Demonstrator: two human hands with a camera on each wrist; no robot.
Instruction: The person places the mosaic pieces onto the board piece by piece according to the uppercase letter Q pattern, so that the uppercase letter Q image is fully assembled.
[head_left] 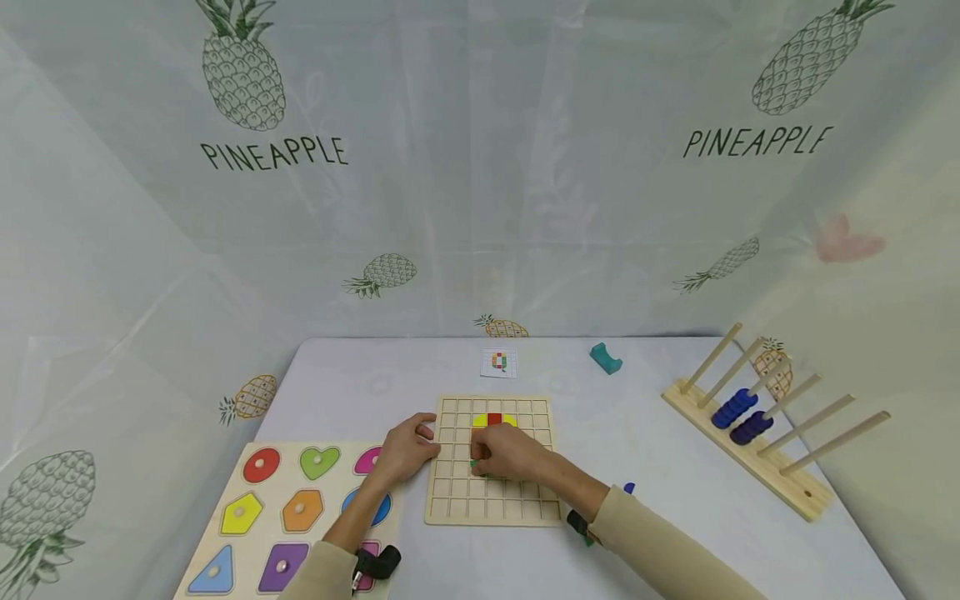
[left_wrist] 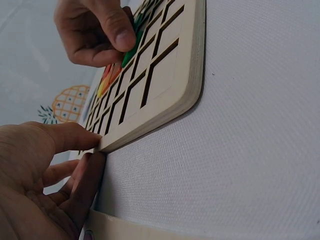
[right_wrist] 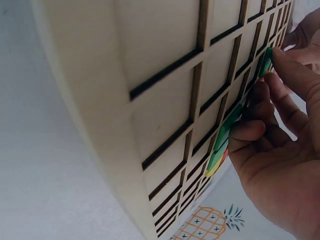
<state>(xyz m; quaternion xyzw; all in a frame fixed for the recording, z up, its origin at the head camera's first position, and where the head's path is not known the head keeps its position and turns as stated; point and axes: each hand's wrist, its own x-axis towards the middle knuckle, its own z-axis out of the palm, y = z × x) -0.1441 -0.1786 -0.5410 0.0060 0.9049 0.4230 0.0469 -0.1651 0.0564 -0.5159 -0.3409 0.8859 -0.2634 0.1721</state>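
Green tile (right_wrist: 266, 62), pinched in right fingers (right_wrist: 294, 71), left fingers (left_wrist: 75, 137) loosely touching grid board (head_left: 495, 513)

Shape puzzle (head_left: 272, 523), teal block (head_left: 604, 359), pegged rack (head_left: 748, 457) with blue beads (head_left: 734, 408).

Pineapple-print sheeting (head_left: 480, 192) hangs behind a white desk (head_left: 622, 442) bearing a wooden grid board (head_left: 495, 505), shape puzzle (head_left: 272, 537) and peg abacus (head_left: 744, 451) in a curtained play area; home or classroom, one cannot tell.

Pale board (head_left: 448, 500) gridded in squares; green piece (right_wrist: 266, 62), red tile (head_left: 494, 419), yellow tile (head_left: 480, 421); grey backdrop (head_left: 525, 192), pineapple-printed
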